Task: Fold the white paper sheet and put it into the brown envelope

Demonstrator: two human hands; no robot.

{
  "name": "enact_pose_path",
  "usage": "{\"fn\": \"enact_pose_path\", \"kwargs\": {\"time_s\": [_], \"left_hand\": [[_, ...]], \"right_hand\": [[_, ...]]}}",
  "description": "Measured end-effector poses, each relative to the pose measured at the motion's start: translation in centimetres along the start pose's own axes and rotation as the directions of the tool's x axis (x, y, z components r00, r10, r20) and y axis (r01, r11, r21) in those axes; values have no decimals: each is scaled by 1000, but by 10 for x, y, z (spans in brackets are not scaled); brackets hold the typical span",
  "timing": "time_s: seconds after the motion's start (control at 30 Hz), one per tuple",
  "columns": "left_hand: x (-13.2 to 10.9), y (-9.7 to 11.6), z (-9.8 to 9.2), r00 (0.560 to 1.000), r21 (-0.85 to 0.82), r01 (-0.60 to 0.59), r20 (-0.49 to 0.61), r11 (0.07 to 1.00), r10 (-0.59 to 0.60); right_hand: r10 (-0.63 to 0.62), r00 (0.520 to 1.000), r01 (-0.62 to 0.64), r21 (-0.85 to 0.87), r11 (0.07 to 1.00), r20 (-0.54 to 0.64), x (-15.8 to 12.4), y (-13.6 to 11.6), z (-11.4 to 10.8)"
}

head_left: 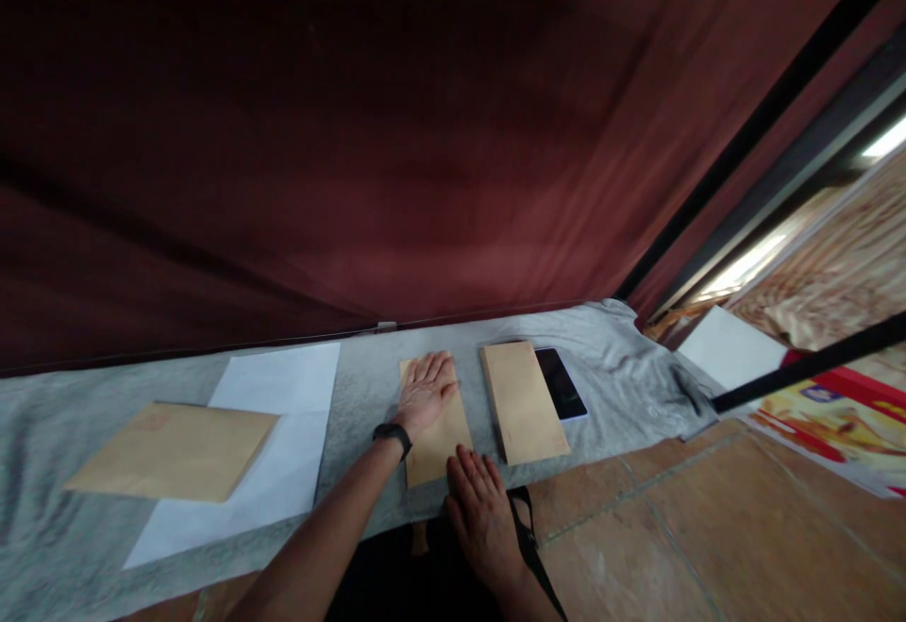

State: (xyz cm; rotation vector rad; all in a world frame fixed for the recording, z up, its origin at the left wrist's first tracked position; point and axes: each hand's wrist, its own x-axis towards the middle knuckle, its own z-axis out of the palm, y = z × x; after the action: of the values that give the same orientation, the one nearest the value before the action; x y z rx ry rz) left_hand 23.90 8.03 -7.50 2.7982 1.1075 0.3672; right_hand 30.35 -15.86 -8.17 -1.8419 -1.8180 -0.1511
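My left hand [425,395], with a dark band on its wrist, lies flat and open on a brown paper envelope [431,462] on the cloth-covered surface. At the envelope's lower right corner rests my right hand [482,513], fingers stretched out, its fingertips at the paper's edge. Just to the right is a stack of brown envelopes [528,405], partly covering a dark-screened phone [562,384]. Over on the left, another brown envelope [174,452] lies partly across white paper sheets [290,443].
A grey cloth [609,348] covers the narrow surface. Behind it hangs a dark red curtain [425,178]. Black metal poles [750,150] slant on the right. A white box [732,348] and a red and yellow printed box [842,424] stand near the tiled floor [658,528].
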Motion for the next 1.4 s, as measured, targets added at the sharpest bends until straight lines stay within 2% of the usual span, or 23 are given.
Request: {"fn": "enact_pose_path", "kwargs": {"time_s": [0.17,0.37,0.63,0.7,0.8,0.87,1.0,1.27,1.4], "left_hand": [[-19,0,2,998,46,-62,-14,997,63],[-69,-4,1,980,119,-180,-61,976,188],[-134,-15,-9,970,138,-180,-140,974,199],[-147,-13,-14,964,143,-204,-141,969,223],[-164,0,-22,941,177,-301,-106,937,322],[-172,12,-24,922,204,-352,-95,913,377],[-183,29,-21,931,225,-300,-142,927,336],[-197,25,-12,927,255,-243,-222,936,301],[-200,35,-7,948,239,-177,-217,955,231]], "right_hand": [[-4,1000,4,2,1000,0,-1,1,2],[0,1000,0,3,1000,0,0,0,1],[-40,997,41,-19,999,61,-3,6,1],[-67,994,69,-25,997,84,-5,10,2],[-116,986,120,-32,992,124,-8,16,3],[-140,979,148,-43,988,149,-8,20,2],[-172,968,189,-82,978,184,-6,22,-3],[-198,958,229,-132,965,208,-13,23,-9],[-209,946,246,-126,961,249,-18,26,-12]]}}
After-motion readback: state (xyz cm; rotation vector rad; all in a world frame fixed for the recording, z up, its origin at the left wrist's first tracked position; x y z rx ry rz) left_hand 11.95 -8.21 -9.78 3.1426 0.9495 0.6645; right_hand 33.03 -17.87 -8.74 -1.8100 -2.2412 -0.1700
